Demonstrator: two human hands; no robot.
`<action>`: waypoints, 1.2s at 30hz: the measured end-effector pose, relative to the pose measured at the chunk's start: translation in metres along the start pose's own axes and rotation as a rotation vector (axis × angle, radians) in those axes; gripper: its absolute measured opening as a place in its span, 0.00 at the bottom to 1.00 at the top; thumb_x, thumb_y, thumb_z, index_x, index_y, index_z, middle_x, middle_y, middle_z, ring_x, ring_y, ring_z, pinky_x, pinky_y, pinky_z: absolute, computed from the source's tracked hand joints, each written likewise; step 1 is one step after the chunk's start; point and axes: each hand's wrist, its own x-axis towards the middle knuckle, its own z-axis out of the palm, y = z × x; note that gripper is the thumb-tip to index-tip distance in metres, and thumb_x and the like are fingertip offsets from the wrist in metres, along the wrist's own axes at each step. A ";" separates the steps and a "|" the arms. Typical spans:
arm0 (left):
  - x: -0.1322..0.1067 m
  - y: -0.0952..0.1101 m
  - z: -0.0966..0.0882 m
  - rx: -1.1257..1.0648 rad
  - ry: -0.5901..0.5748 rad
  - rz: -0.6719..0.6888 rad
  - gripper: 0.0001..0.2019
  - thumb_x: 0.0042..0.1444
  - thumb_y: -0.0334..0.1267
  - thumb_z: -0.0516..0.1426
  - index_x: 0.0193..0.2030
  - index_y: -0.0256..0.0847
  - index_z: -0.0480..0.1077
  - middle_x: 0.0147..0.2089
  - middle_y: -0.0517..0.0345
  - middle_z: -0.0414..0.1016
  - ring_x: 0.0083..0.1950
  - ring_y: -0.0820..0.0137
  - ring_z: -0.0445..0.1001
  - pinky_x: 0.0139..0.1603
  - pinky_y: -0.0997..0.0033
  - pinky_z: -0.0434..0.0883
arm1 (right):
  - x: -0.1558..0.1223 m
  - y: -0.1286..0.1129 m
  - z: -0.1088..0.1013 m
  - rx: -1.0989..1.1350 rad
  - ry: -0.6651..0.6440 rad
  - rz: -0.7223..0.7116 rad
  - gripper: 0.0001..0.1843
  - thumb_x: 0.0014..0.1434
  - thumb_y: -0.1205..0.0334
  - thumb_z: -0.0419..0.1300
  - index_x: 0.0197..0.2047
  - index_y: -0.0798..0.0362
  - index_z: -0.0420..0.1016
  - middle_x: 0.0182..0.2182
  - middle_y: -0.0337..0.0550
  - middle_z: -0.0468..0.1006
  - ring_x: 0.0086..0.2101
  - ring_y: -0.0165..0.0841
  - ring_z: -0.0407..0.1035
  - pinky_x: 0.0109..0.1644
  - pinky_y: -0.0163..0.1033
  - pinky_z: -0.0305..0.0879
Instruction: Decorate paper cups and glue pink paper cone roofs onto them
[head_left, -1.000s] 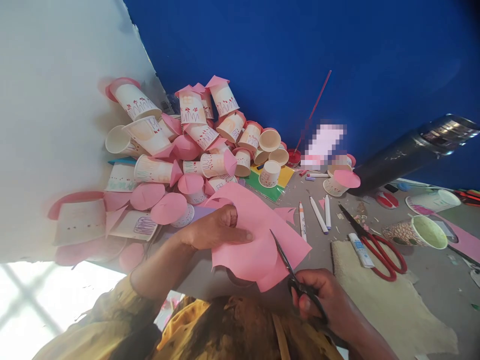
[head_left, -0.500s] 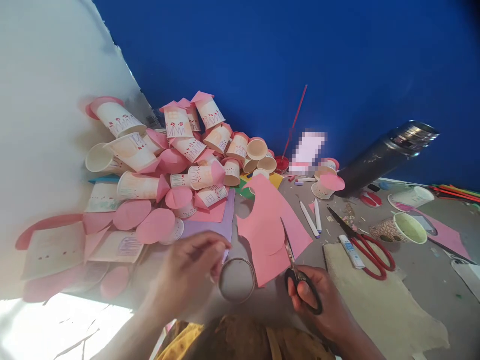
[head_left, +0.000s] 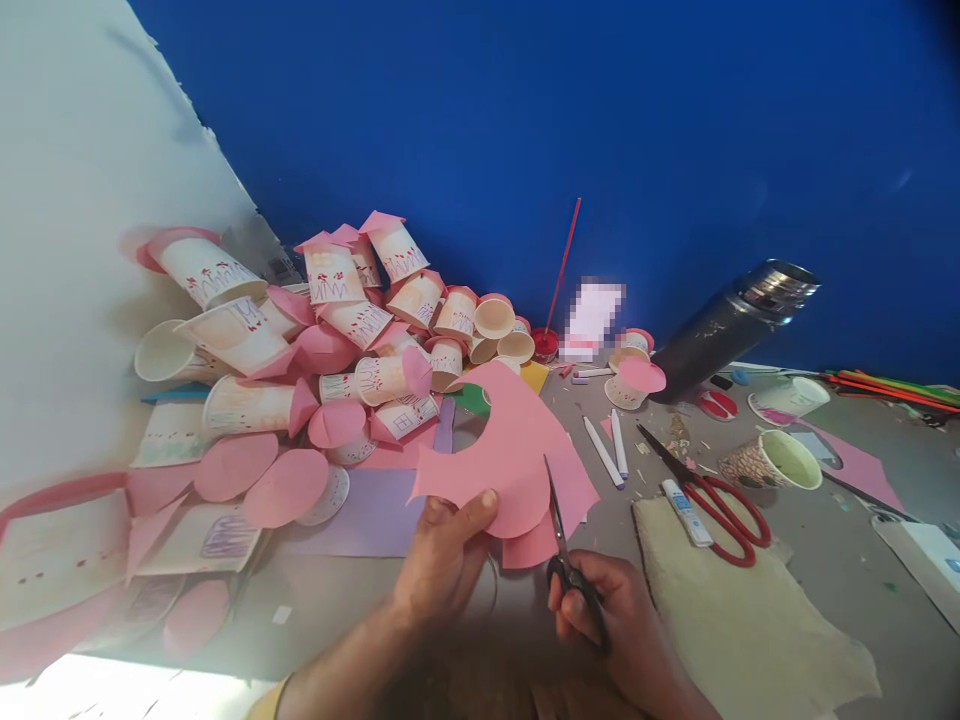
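Observation:
My left hand [head_left: 448, 545] pinches the lower left edge of a pink paper sheet [head_left: 499, 445], thumb on top. A large curved bite is cut out of the sheet's left side, and a rounded cut edge shows at its lower right. In my right hand [head_left: 604, 610] is a pair of black-handled scissors [head_left: 568, 565], fingers through the loops, blades pointing up along the sheet's right part. Partly hidden behind my left hand and the sheet, a clear ring-shaped object [head_left: 491, 590] lies on the table.
Decorated paper cups [head_left: 247, 405] with pink paper tops are heaped at the left. A dark thermos [head_left: 720, 325] leans against the blue wall. Red-handled scissors [head_left: 724, 510] and a glue tube [head_left: 686, 513] lie on a cream cloth [head_left: 742, 610]. White markers [head_left: 604, 450] lie behind them.
My left hand has moved from above the ring to the pink sheet and taken hold of it. The sheet has turned and shifted left. The whole view has shifted a little.

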 end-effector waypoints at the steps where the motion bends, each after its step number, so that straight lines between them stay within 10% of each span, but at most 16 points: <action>1: 0.001 -0.003 0.002 0.018 0.008 0.005 0.18 0.35 0.41 0.77 0.30 0.38 0.77 0.31 0.55 0.81 0.37 0.64 0.79 0.41 0.67 0.77 | 0.000 -0.002 0.001 -0.002 0.002 0.012 0.35 0.48 0.24 0.63 0.25 0.54 0.73 0.18 0.41 0.72 0.22 0.30 0.61 0.28 0.34 0.59; 13: 0.010 -0.001 0.004 0.298 -0.110 -0.019 0.18 0.47 0.52 0.70 0.27 0.36 0.77 0.21 0.54 0.76 0.21 0.68 0.71 0.27 0.66 0.74 | 0.006 -0.002 -0.004 0.030 -0.048 0.010 0.38 0.50 0.22 0.60 0.27 0.55 0.74 0.18 0.42 0.72 0.20 0.29 0.61 0.25 0.33 0.57; 36: 0.000 0.015 0.000 0.591 -0.045 0.133 0.19 0.48 0.50 0.69 0.39 0.35 0.81 0.39 0.46 0.85 0.45 0.54 0.81 0.53 0.58 0.77 | 0.000 -0.011 -0.006 0.034 -0.061 -0.046 0.36 0.51 0.24 0.62 0.26 0.55 0.74 0.17 0.41 0.71 0.20 0.28 0.61 0.25 0.33 0.58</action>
